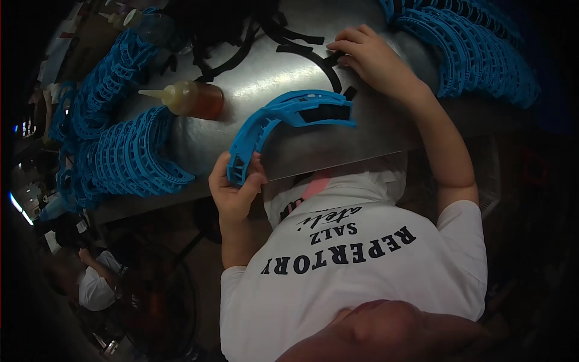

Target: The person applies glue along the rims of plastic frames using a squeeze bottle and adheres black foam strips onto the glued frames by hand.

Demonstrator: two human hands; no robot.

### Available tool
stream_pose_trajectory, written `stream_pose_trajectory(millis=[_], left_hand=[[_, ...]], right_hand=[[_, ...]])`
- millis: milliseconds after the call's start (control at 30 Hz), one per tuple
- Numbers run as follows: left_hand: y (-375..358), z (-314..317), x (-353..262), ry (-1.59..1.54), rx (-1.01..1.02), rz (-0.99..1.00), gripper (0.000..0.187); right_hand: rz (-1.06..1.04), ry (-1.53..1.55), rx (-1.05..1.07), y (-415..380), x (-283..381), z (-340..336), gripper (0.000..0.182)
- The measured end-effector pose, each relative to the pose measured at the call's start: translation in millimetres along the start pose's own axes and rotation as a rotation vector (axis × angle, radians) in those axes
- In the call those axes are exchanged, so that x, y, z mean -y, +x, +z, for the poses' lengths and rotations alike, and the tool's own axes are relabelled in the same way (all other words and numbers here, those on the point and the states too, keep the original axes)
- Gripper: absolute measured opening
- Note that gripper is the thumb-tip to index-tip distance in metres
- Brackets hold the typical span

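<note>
My left hand (237, 187) is closed around the lower end of a curved blue plastic frame (274, 114), tilted above the table's near edge. A black pad (325, 113) sits in the frame's right end, and a small black tab pokes out near its tip. Farther forward, my right hand (368, 57) has its fingers closed on a short black strip (333, 58) at the table surface. Right beside those fingers lies a curved black strip (316, 60). Part of the held strip is hidden by the fingers.
A squeeze bottle of amber liquid (202, 101) lies on the metal table (265, 78). Stacks of blue frames (129, 154) stand at left, with another stack (476, 54) at right. More black strips (235, 57) lie at the back. Another person (99, 280) is at lower left.
</note>
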State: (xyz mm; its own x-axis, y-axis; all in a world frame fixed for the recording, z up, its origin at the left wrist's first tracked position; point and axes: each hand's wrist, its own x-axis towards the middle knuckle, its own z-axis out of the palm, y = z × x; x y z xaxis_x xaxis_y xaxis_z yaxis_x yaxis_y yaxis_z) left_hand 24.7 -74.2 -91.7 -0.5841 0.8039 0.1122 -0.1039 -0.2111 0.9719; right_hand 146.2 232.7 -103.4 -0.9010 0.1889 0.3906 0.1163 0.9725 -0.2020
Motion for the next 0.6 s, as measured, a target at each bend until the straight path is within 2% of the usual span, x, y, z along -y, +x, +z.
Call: stream_pose_trajectory(millis=[100,267,433,600], left_hand=[[0,3,-3,0.011,0.001,-0.041,0.031],[1,5,0,-0.011,0.017,0.004,0.030],[1,5,3,-0.007,0.006,-0.011,0.029],[3,7,2,-0.007,0.000,-0.025,0.028]], right_hand=[[0.039,0.009,0.077,6,-6,0,0.019],[0.068,0.026,0.153,10,-10,-1,0.012],[0.054,0.039,0.121,14,-9,-4,0.010],[0.038,0.153,0.218,14,-8,-8,0.010]])
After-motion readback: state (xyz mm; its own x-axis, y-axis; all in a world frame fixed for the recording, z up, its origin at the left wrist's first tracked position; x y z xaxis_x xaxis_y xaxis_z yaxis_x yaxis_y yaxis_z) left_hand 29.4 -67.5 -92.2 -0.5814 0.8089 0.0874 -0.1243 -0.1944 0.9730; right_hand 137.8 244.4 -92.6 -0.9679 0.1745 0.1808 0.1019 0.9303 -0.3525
